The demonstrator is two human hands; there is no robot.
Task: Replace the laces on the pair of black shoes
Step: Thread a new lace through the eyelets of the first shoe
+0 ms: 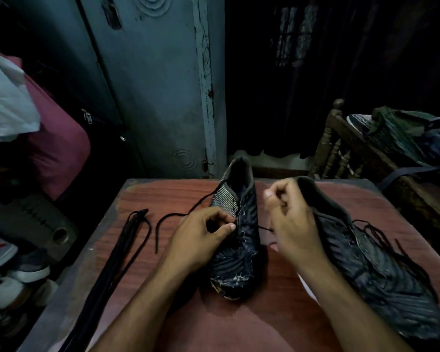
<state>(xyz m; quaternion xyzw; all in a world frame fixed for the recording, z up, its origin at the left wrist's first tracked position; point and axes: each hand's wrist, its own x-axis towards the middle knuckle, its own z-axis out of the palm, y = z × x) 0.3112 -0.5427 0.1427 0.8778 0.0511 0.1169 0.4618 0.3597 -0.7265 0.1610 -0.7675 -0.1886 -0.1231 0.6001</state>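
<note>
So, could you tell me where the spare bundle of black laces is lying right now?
In the head view, the lace bundle lies on the table's left edge, left of the left hand and the middle shoe.

On the table (148,262) I see one shoe (239,240) at centre, the other shoe (381,270) to its right, spare laces (127,247) to its left, door (153,85) behind.

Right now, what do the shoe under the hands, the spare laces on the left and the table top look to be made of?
Shoe: seemingly synthetic, matte black with wavy lines; its toe is scuffed pale, like a coating worn off.
Spare laces: thin dull black cord, probably woven; lying limp in a long bundle.
Table top: reddish-brown with wood grain and slight sheen, possibly laminate or varnished wood.
</note>
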